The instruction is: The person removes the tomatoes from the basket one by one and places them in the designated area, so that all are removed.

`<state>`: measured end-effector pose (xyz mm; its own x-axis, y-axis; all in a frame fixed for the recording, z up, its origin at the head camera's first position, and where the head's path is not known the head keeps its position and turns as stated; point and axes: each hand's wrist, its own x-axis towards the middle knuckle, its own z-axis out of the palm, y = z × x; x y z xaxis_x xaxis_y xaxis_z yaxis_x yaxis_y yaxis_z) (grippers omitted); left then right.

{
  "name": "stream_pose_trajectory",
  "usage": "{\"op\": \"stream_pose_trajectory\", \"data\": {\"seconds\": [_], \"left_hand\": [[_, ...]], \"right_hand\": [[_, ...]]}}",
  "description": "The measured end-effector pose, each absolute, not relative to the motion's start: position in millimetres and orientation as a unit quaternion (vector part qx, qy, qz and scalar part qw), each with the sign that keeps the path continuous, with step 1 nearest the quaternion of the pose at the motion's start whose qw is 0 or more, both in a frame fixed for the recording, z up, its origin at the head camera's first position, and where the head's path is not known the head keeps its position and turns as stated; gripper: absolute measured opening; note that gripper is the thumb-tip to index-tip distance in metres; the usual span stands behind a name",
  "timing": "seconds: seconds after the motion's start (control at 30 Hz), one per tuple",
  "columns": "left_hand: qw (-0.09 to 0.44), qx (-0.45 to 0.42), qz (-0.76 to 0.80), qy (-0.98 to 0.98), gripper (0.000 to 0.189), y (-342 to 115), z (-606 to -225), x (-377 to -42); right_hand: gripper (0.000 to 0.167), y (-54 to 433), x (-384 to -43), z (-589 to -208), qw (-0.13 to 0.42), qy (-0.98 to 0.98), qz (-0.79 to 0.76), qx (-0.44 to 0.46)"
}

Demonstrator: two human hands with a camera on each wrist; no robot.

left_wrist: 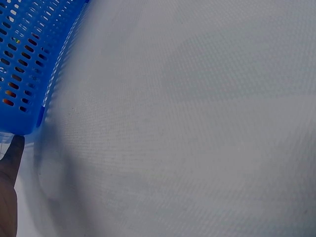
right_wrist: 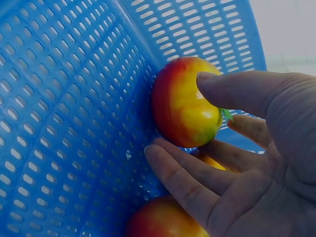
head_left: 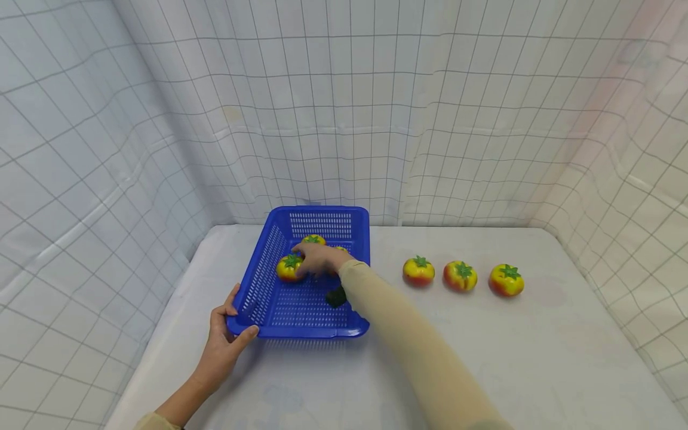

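Observation:
My left hand [head_left: 217,352] grips the near left corner of a blue plastic basket [head_left: 301,332], thumb over the front rim and fingers at the side. Inside the basket reaches my right hand [head_left: 317,258], beside a yellow-red persimmon [head_left: 287,270] with a green leafy top. In the right wrist view, the thumb overlaps that persimmon [right_wrist: 185,101] and fairly straight fingers extend beneath it. Another persimmon [head_left: 313,239] lies farther back in the basket, and a third [head_left: 340,251] is partly hidden behind the right hand.
To the right of the basket, three persimmons sit in a row on the white table [head_left: 484,352]: a left one [head_left: 418,272], a middle one [head_left: 460,276] and a right one [head_left: 506,280]. Grid-patterned white curtains [head_left: 344,119] enclose the back and sides.

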<state>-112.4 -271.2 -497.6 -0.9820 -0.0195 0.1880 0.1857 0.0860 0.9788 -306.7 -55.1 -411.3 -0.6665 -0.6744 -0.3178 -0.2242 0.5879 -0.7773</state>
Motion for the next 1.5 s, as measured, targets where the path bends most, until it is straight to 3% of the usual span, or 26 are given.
{"op": "stream_pose_trajectory", "data": {"seconds": [0.77,1.1,1.5], "left_hand": [[0.081,-0.060,-0.676,-0.730,0.042,-270,-498,-112],[0.087,-0.076,-0.682,-0.722,0.042,-271,-499,-112],[0.084,-0.071,-0.684,-0.721,0.042,-270,-499,-113]], "right_hand": [[0.058,-65,-304,-420,0.345,0.822,-0.388,-0.236],[0.065,-64,-304,-424,0.395,0.772,-0.456,-0.200],[0.067,-62,-307,-427,0.415,0.754,-0.479,-0.172]]}}
